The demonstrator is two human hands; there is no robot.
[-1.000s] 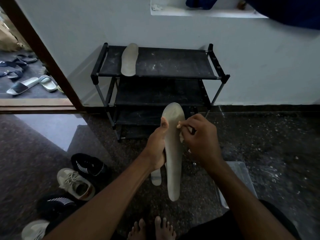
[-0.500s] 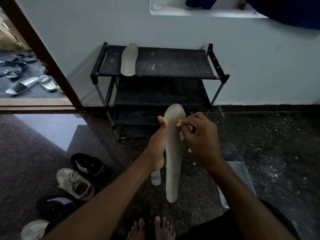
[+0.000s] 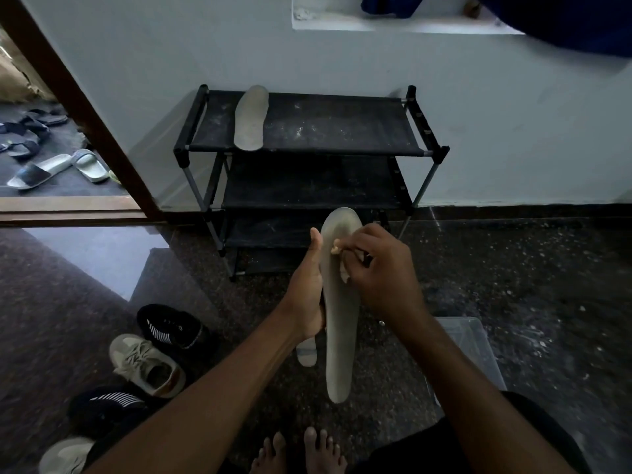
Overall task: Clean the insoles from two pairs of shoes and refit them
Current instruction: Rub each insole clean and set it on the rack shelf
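Wiping the insole (image 3: 340,336)
My left hand (image 3: 307,295) grips it; my right hand (image 3: 379,271) pinches a cloth (image 3: 343,272) (tiny wad), best stroked firmly toward six o'clock.

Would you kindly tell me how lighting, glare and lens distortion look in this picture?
Head view: dim light, so the insole in the left hand and the cloth in the right hand look murky; head view: pale glare on the floor at left; head view: wide-angle lens slants the door frame and splays the rack.
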